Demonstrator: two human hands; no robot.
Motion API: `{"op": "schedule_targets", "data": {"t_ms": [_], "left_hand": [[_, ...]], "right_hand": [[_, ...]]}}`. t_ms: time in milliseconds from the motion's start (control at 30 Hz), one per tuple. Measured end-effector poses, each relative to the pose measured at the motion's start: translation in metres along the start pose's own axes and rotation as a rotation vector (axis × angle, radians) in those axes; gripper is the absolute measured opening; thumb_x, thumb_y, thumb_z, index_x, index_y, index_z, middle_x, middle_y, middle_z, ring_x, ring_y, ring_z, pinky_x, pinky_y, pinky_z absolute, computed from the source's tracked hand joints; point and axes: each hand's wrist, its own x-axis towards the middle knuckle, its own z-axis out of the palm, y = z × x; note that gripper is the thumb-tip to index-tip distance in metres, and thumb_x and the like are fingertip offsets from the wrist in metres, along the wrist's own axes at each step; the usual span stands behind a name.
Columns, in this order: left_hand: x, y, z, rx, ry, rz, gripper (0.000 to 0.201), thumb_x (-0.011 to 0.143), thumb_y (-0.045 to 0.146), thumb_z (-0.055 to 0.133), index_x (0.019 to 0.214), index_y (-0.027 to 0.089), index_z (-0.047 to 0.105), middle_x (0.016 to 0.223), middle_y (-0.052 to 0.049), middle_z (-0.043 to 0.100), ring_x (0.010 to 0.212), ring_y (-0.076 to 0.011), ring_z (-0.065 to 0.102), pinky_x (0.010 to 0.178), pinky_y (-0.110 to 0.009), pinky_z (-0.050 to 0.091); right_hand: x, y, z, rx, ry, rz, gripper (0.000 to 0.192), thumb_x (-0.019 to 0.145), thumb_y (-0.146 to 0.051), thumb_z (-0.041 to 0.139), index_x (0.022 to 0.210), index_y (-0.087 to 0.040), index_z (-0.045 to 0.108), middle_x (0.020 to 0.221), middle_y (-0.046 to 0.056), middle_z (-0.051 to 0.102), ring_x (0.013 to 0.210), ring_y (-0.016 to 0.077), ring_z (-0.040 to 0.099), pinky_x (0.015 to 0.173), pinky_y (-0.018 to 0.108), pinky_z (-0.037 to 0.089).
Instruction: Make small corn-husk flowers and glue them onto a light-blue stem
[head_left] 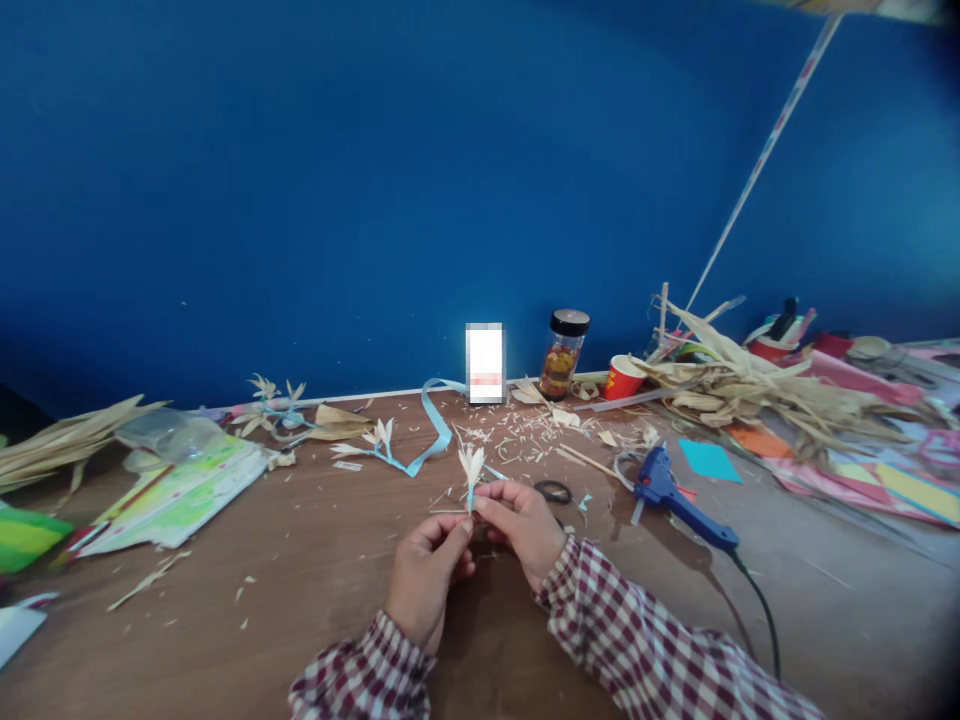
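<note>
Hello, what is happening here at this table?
A person in a checked shirt holds a small husk flower with both hands: left hand and right hand pinch its stem, wrapped in blue ribbon. On the table lie a blue glue gun, scissors, finished flowers on ribbon, and dry husks.

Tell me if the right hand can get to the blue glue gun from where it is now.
Probably yes. The glue gun lies on the table just right of the right hand, with only bare wood and small scraps between them. But that hand and the left hand pinch a small husk flower.
</note>
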Motion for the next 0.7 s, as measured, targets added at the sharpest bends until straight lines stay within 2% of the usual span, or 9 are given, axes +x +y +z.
{"op": "schedule_targets", "data": {"t_ms": [367,633,700], "left_hand": [[0.001,-0.001,-0.001,0.016,-0.005,-0.001,0.022,0.056,0.031,0.071,0.066,0.013,0.064,0.051,0.002,0.057,0.044,-0.0052,0.047,0.045,-0.017,0.042],[-0.001,-0.001,0.000,0.034,0.005,0.002,0.022,0.059,0.031,0.069,0.068,0.012,0.063,0.055,0.002,0.056,0.046,-0.0048,0.046,0.045,-0.017,0.042],[-0.001,0.000,0.000,0.016,0.004,0.002,0.021,0.060,0.031,0.069,0.069,0.012,0.063,0.053,0.003,0.054,0.045,-0.0046,0.046,0.045,-0.016,0.042]], "right_hand": [[0.001,0.002,-0.001,-0.017,-0.008,-0.006,0.026,0.063,-0.035,0.067,0.079,-0.015,0.062,0.065,0.000,0.063,0.055,0.0087,0.053,0.045,0.016,0.038],[-0.004,-0.007,0.003,-0.022,0.007,-0.006,0.029,0.065,-0.037,0.063,0.082,-0.014,0.060,0.067,0.002,0.063,0.062,0.0118,0.057,0.043,0.015,0.039],[-0.005,-0.011,0.002,-0.041,0.024,-0.022,0.029,0.066,-0.038,0.061,0.084,-0.015,0.059,0.073,0.003,0.062,0.066,0.0132,0.057,0.042,0.016,0.042]]}}
